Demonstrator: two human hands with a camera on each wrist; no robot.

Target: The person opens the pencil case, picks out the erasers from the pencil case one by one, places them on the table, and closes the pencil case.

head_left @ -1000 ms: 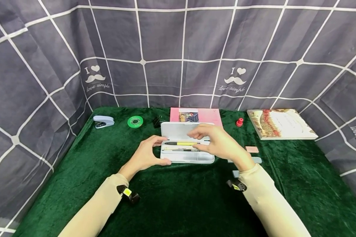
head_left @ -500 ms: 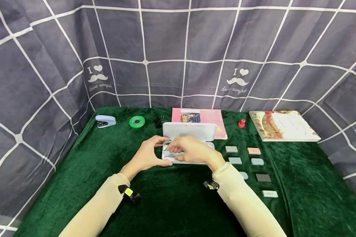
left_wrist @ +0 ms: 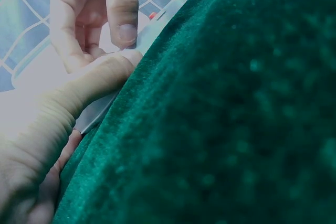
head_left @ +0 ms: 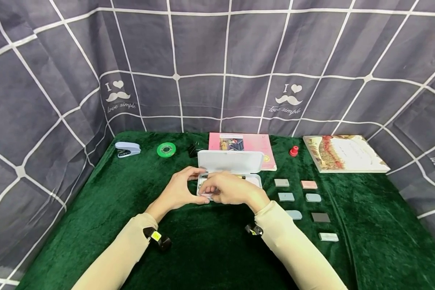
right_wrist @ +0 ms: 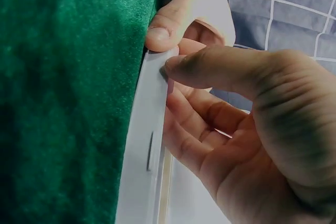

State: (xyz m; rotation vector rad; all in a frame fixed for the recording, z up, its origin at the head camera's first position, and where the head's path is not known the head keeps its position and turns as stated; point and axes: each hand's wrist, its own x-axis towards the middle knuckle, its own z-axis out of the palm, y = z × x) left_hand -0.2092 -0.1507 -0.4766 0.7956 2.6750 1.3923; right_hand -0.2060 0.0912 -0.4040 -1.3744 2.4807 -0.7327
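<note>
From the head view, a white pencil case [head_left: 235, 169] lies near the middle of the green bench [head_left: 210, 249], its long axis running left to right, its lid [head_left: 230, 161] standing up along the far edge at 12 o'clock. The left hand [head_left: 179, 191] curls round the case's left end at 9 o'clock, thumb on the near edge, fingers at the far corner; the right hand [head_left: 227, 189] reaches over the near-left part of the tray, fingers bent down into it, so both hands crowd the same end. What the right fingers pinch inside cannot be told. A row of small erasers [head_left: 286, 197] lies at 3 o'clock, a pink book [head_left: 255, 143] just behind the lid, while open bench lies toward 6 o'clock. In the left wrist view, the left thumb [left_wrist: 100, 80] presses the case's rim [left_wrist: 100, 111] against the cloth. In the right wrist view, the right thumb [right_wrist: 220, 66] rests on the near wall [right_wrist: 144, 145], with the other fingers [right_wrist: 197, 129] curled inside the tray.
</note>
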